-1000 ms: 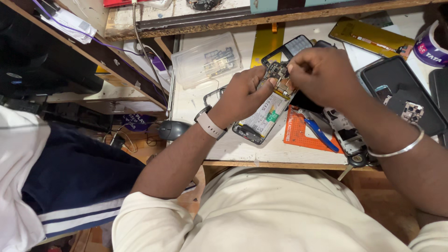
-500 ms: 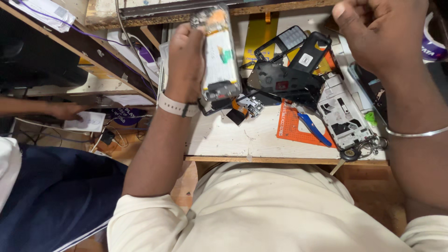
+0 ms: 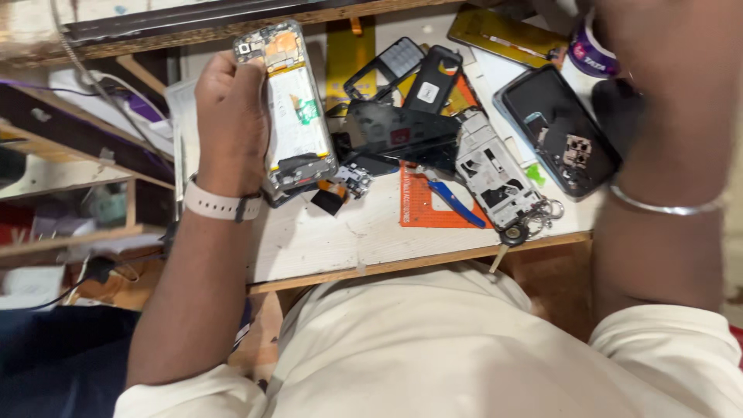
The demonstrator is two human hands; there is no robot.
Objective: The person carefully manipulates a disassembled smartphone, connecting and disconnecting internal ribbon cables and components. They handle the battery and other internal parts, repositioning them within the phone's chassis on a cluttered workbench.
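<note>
**A:** Starting from the left, what have you got in your left hand (image 3: 232, 116) there?

**B:** That's the opened phone (image 3: 290, 108). Your fingers are wrapped round its left edge, so you're gripping it firmly and holding it up over the back-left part of the white desk (image 3: 348, 232). The back cover is off: there's a circuit board with an orange patch up top, a long pale battery down the middle with a small green sticker, and a dark block at the bottom end. A loose black flap (image 3: 329, 200) sits just below it, though I can't tell if it's attached. You've got a pale watch strap (image 3: 220, 206) on that wrist.

**A:** And the middle of the desk?

**B:** A pile of dark phone parts (image 3: 402, 128), then an orange mat (image 3: 429, 205) with a blue tool (image 3: 455, 203) on it, and a grey phone frame (image 3: 495, 174) beside that. Further right there's a black phone case (image 3: 553, 128).

**A:** Right hand?

**B:** Your right hand (image 3: 658, 46) is raised at the top right corner, blurred and partly cut off, so I can't tell if it's clenched or open. There's a silver bangle (image 3: 665, 206) on that wrist.
</note>
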